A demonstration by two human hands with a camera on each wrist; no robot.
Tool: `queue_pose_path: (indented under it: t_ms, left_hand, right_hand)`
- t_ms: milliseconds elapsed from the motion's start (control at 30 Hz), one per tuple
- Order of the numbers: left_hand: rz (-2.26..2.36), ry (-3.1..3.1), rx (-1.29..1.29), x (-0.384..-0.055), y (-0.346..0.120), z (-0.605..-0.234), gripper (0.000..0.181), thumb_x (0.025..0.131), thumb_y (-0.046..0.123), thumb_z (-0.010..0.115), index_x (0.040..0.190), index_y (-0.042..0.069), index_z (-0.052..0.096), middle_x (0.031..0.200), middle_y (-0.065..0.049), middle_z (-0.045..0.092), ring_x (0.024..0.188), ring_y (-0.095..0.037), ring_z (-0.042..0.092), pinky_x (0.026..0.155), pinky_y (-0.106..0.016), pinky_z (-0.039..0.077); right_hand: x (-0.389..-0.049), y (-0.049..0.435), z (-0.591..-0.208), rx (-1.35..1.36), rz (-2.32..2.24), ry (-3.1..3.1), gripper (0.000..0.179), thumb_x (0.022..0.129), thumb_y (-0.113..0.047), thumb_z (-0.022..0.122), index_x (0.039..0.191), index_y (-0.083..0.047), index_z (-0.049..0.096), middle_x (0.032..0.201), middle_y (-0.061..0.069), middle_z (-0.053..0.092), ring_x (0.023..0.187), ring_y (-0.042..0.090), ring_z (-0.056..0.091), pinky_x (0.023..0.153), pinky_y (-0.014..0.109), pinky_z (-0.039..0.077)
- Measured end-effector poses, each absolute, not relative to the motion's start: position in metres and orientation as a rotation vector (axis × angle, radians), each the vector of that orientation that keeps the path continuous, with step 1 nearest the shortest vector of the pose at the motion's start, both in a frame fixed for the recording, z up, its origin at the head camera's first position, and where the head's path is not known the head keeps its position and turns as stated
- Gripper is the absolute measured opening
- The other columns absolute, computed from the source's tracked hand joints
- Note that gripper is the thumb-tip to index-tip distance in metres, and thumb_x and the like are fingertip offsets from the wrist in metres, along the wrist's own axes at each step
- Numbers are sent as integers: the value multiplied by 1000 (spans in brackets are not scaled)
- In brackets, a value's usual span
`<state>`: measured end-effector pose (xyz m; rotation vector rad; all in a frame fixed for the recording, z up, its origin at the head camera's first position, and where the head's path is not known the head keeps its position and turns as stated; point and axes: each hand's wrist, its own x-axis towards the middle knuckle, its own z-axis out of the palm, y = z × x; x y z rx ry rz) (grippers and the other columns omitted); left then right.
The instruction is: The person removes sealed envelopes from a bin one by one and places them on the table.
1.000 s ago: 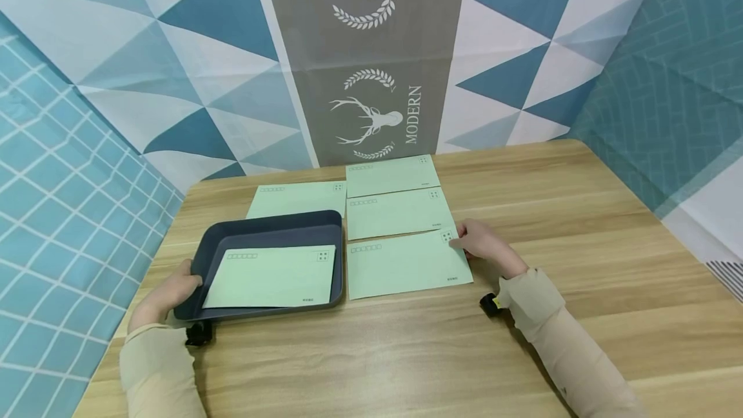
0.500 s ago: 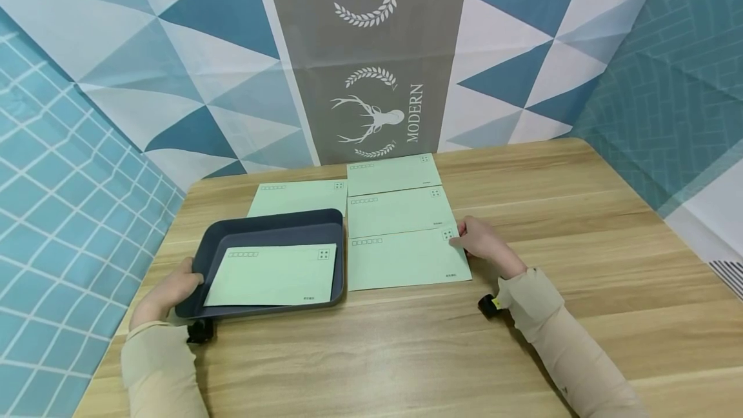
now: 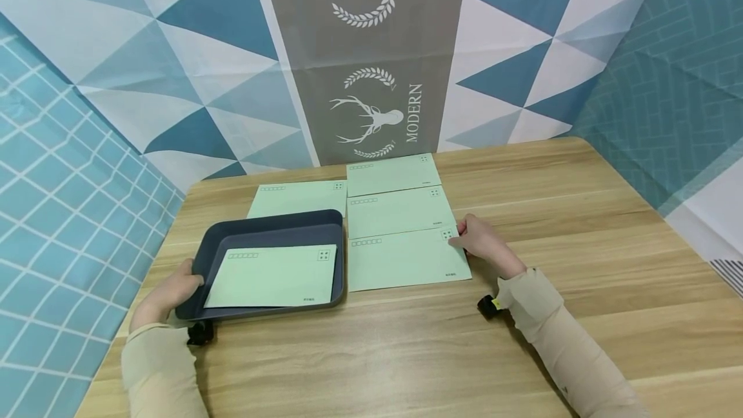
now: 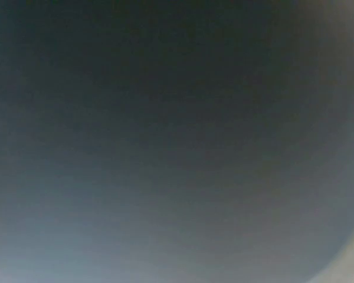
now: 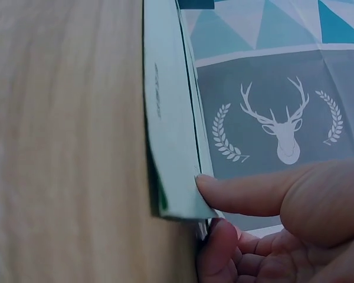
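My left hand (image 3: 177, 287) grips the left wall of a dark blue-grey tray (image 3: 268, 229), thumb over the rim. A pale green envelope (image 3: 269, 276) lies inside the tray, face up. At the right end of the nearest of three stacked-in-a-column envelopes, my right hand (image 3: 480, 238) pinches the edge of that pale green envelope (image 3: 406, 260). The right wrist view shows the thumb on top of the envelope (image 5: 174, 141) and curled fingers beneath, its near corner slightly raised off the wood. The left wrist view is dark and blurred.
Two more envelopes, a middle one (image 3: 400, 211) and a far one (image 3: 393, 175), lie in the column behind. Another envelope (image 3: 298, 197) sits partly hidden behind the tray. Patterned cloth (image 3: 377, 69) hangs at the back edge of the wooden table (image 3: 371, 360).
The nearest envelope has shifted slightly away from me, up against the middle one, with my right hand still pinching it. The left hand and tray have stayed in place.
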<state>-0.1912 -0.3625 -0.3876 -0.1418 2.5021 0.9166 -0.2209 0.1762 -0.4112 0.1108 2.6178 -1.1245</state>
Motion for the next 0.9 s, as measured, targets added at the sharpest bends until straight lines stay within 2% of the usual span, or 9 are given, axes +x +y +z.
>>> queue_pose_path:
  t_ms: [133, 333, 500, 700, 900]
  left_hand:
    - [902, 2521, -130, -191, -362, -388, 60, 87, 7, 27, 132, -22, 1, 135, -45, 5, 125, -57, 8, 101, -64, 15]
    - [907, 2522, -125, -191, -363, -389, 58, 87, 7, 27, 131, -22, 2, 134, -46, 6, 125, -57, 9, 101, -64, 15]
    - [913, 2525, -120, -191, -363, -389, 58, 87, 7, 27, 131, -23, 3, 133, -45, 8, 124, -57, 11, 100, -64, 16]
    - [930, 2497, -119, -193, -364, -389, 62, 88, 6, 26, 132, -23, -6, 135, -46, -2, 126, -58, 1, 101, -65, 11]
    - [933, 2497, -115, -193, -365, -390, 62, 88, 6, 26, 132, -22, -8, 135, -46, -4, 126, -58, -1, 101, -66, 10]
  right_hand:
    - [-222, 177, -413, 115, -1113, 2635, 23, 85, -10, 58, 99, 4, 46, 82, 10, 50, 52, 13, 43, 51, 23, 40]
    - [-223, 177, -414, 113, -1080, 2656, 24, 85, -11, 59, 99, 3, 45, 84, 12, 52, 52, 13, 44, 52, 23, 41]
    - [-223, 178, -414, 91, -1062, 2674, 19, 84, -12, 59, 93, 2, 49, 78, 8, 50, 51, 12, 44, 50, 23, 40]
    - [-223, 178, -414, 71, -1068, 2686, 14, 84, -13, 60, 87, 0, 54, 75, 6, 50, 52, 12, 44, 49, 22, 40]
    - [-222, 177, -414, 69, -1074, 2692, 12, 83, -12, 60, 83, -1, 54, 72, 5, 50, 53, 12, 45, 50, 23, 40]
